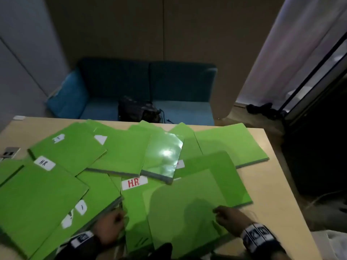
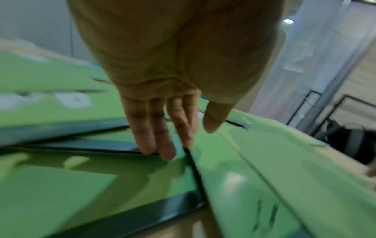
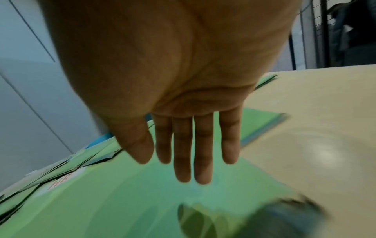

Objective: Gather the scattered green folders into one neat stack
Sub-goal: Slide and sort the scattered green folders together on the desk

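Note:
Several green folders lie scattered and overlapping across the wooden table (image 1: 270,186). The nearest one, with a red "HR" label (image 1: 133,182), lies under a translucent green folder (image 1: 197,199) at the front. My left hand (image 1: 110,225) sits at the front between the left pile (image 1: 43,199) and that folder; in the left wrist view its fingers (image 2: 160,136) are straight and reach down to a folder edge. My right hand (image 1: 228,217) is open above the front folder's right side; the right wrist view shows straight fingers (image 3: 193,154) over the green folder (image 3: 122,201), holding nothing.
A shiny green folder (image 1: 163,156) glints in the middle of the spread, and another folder (image 1: 234,145) lies far right. A blue sofa (image 1: 169,87) with a dark bag (image 1: 139,109) stands behind the table. The table's right edge drops off near a dark area.

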`<state>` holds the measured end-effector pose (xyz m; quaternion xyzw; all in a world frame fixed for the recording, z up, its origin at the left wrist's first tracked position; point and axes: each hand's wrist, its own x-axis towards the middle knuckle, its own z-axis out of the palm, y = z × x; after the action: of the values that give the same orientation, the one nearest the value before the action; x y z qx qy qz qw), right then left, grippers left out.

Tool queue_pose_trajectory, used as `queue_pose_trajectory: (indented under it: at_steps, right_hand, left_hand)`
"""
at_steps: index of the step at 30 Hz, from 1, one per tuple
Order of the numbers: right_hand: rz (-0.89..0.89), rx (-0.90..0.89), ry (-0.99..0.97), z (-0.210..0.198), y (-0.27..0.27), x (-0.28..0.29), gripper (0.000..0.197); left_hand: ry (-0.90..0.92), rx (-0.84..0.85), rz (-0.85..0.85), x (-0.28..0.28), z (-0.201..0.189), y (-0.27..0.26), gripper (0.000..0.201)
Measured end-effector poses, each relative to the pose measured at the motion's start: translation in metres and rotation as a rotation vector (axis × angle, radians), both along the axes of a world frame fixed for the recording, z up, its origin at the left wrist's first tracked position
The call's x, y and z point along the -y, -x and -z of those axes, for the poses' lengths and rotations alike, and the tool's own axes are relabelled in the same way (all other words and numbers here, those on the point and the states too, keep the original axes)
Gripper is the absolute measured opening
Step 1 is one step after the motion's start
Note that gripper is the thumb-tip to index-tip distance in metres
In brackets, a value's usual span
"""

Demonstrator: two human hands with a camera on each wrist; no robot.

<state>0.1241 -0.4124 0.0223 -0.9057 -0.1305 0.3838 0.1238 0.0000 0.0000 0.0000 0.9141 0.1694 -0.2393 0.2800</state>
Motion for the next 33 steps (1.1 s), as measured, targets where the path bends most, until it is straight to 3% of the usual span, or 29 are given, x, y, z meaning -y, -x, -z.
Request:
queue_pose_trajectory:
  at_steps: [3,7,11,15,19,22,26,29,33]
  right_hand:
    - [-0.012,0.091,-0.077,0.001,-0.024,-0.04,0.045]
    - [-0.162,0.195,-0.047,0.003,-0.046,-0.091,0.062]
    - [-0.274,0.276,0.013,0.011,-0.067,-0.114,0.083]
    - [-0.333,0.222,0.122,0.021,-0.083,-0.113,0.099]
    - [-0.354,0.254,0.174,0.023,-0.092,-0.106,0.107]
    - [-0.337,0.163,0.223,0.024,-0.102,-0.101,0.099]
    - [-0.265,0.141,0.265,0.012,-0.138,-0.082,0.096]
    - [-0.222,0.237,0.304,0.001,-0.173,-0.066,0.094]
    - [-0.223,0.219,0.246,0.011,-0.186,-0.06,0.1]
  left_hand:
    - [0.049,0.014,-0.119,0.02,0.006,-0.024,0.041]
    - [0.091,-0.001,-0.14,0.05,0.006,-0.044,0.057]
    - [0.203,-0.023,-0.144,0.082,-0.002,-0.058,0.06]
    - [0.338,-0.063,0.059,0.095,-0.011,-0.056,0.049]
    - [0.255,0.077,0.03,0.074,-0.02,-0.075,0.041]
    - [0.155,0.148,0.044,0.061,-0.024,-0.095,0.042]
    - [0.111,0.062,0.196,0.067,-0.015,-0.105,0.046]
    - [0.041,0.034,0.216,0.073,-0.004,-0.098,0.052]
    - [-0.029,0.016,0.277,0.076,0.01,-0.09,0.059]
